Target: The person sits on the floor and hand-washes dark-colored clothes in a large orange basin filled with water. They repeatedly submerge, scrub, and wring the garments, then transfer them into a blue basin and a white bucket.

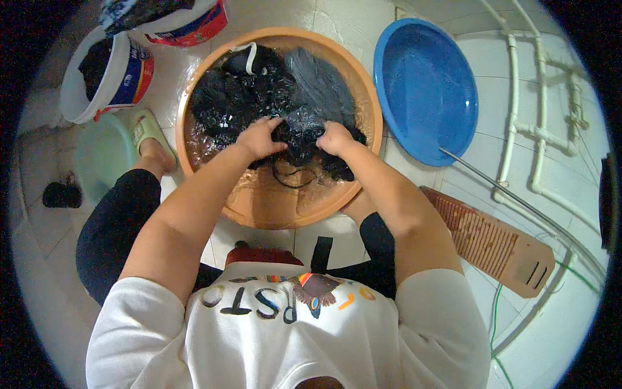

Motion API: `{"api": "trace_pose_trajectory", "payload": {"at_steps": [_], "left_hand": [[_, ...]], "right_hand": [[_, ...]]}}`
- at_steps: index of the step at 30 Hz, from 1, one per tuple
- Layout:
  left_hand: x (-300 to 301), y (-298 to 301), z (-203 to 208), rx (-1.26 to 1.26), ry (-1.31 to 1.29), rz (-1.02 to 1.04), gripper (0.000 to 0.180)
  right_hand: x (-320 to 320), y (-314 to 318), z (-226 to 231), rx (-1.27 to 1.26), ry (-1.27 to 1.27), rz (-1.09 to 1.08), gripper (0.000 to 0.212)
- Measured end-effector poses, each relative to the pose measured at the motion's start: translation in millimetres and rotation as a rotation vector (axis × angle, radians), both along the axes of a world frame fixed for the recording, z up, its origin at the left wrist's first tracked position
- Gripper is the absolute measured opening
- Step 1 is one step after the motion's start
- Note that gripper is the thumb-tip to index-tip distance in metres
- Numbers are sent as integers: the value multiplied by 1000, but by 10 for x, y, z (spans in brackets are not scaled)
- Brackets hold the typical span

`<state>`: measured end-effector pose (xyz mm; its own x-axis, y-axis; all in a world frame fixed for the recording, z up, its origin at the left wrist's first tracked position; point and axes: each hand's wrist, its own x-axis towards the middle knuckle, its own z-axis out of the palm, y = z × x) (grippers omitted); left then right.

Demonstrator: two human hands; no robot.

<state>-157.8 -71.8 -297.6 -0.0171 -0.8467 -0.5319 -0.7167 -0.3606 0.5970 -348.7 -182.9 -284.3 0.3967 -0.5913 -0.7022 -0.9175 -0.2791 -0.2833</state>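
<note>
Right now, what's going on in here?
A person has the left hand and right hand on dark wet cloth sitting in water in an orange basin. The fingers are partly hidden, so how firm the hold is can't be told. A blue basin stands beside it on the right; a brown washboard, untouched, is nearer the person on that side.
</note>
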Motion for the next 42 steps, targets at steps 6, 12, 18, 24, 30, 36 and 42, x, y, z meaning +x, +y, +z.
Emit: {"api": "trace_pose_trajectory", "payload": {"at_steps": [6, 12, 18, 24, 30, 36, 42], "left_hand": [[115, 252, 579, -250, 152, 144, 107], [428, 200, 1147, -414, 264, 121, 69], [93, 488, 2334, -490, 517, 56, 86], [121, 464, 2680, -151, 747, 508, 43], [2, 550, 2642, -147, 1218, 615, 39], [-40, 657, 2793, -220, 1358, 324, 42], [-2, 655, 2752, -152, 1719, 327, 45]], "right_hand": [[473, 291, 1857, 84, -515, 88, 31], [293, 624, 2889, -16, -816, -50, 32], [252, 952, 3139, 64, -1274, -182, 36], [106, 1003, 3184, -23, -1254, -109, 35], [91, 917, 2494, 491, -1032, -699, 40], [124, 887, 2548, 1033, -1112, -1009, 62], [326, 894, 2473, 987, -1634, -826, 53]]}}
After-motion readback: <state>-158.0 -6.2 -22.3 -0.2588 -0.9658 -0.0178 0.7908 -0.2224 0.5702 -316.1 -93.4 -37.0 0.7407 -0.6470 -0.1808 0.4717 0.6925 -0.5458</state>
